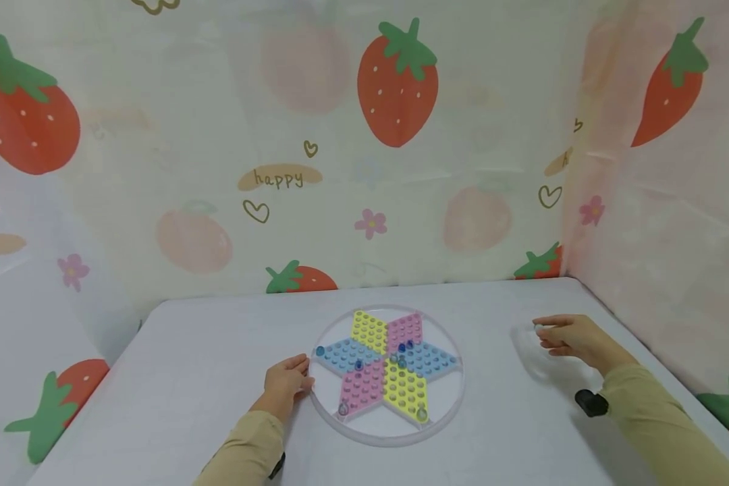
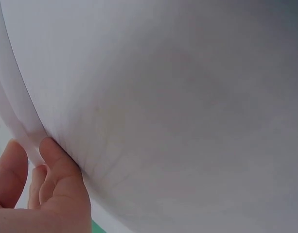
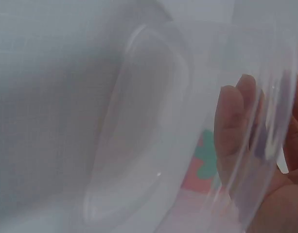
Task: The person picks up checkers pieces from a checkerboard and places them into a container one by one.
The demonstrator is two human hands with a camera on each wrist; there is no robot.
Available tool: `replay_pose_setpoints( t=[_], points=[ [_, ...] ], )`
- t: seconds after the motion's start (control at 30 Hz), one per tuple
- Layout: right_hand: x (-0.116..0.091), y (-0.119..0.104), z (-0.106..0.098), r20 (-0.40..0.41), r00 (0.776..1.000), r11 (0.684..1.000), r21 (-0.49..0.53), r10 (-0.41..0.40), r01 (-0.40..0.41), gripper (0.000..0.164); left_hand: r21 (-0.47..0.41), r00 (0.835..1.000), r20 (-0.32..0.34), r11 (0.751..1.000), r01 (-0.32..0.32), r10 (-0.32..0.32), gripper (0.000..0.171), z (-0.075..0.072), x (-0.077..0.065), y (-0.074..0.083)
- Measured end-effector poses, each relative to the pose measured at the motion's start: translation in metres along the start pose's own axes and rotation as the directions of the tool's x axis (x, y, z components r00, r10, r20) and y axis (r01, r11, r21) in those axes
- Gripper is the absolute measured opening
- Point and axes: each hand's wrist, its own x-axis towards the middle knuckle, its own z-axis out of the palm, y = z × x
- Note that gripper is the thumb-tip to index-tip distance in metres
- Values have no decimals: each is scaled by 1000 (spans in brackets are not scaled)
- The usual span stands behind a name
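Observation:
A round clear-rimmed Chinese checkers board (image 1: 370,441) with a yellow, pink and blue star lies on the table. My left hand (image 1: 285,379) holds its left rim; in the left wrist view my thumb and fingers (image 2: 59,160) meet around that rim. Several blue marbles (image 1: 358,365) sit in the holes, and clear marbles (image 1: 422,414) stand in two lower points. Right of the board, my right hand (image 1: 572,337) is raised over the table. It pinches the rim of a clear plastic container (image 3: 139,121), which partly covers my fingers in the right wrist view.
The white-covered table (image 1: 200,351) extends on both sides of the board. Behind it hangs a strawberry-printed curtain (image 1: 194,148), with another curtain panel (image 1: 662,223) along the right edge. Dark bands (image 1: 592,403) sit at both wrists.

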Motion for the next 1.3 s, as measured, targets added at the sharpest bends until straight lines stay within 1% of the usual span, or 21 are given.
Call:
replay_pose_setpoints(
  t=[0.17,0.27,0.37,0.47,0.53,0.63,0.73,0.87,1.0,1.1,1.2,1.3],
  points=[
    [13,8,-5,10,998,998,13,68,-68,45,10,1000,-9,1000,9,-9,57,1,0,0],
    [20,11,-6,22,992,992,44,120,-121,41,26,1000,-10,1000,5,-5,57,0,0,1],
    [26,14,-6,44,987,986,58,155,-157,42,38,1000,-17,999,5,-5,56,0,1,0],
    [31,16,-4,67,985,985,52,159,-163,43,31,1000,-17,999,11,-11,56,-1,4,-2],
    [33,18,-3,74,984,985,58,160,-164,40,28,1000,-15,1000,13,-13,57,-2,5,-4],
    [35,21,-4,79,984,984,64,158,-164,32,21,1000,-14,1000,13,-13,57,-2,3,-3],
    [35,22,-6,74,984,984,66,161,-166,31,19,1000,-14,1000,5,-4,57,0,0,0],
    [35,21,-6,79,986,986,66,148,-153,39,17,1000,-14,1000,-5,6,56,1,-1,0],
    [31,15,-2,84,989,992,33,118,-121,44,14,1000,-18,1000,-2,2,56,0,-1,0],
    [26,9,-1,84,993,997,-15,77,-76,48,17,1000,-20,1000,3,-3,55,1,-1,0],
    [20,1,1,69,997,999,-29,33,-31,52,18,1000,-18,1000,6,-5,55,1,-1,1],
    [15,-7,3,69,997,1000,-13,-19,20,51,17,1000,-22,1000,8,-8,55,1,-1,1]
  ],
)
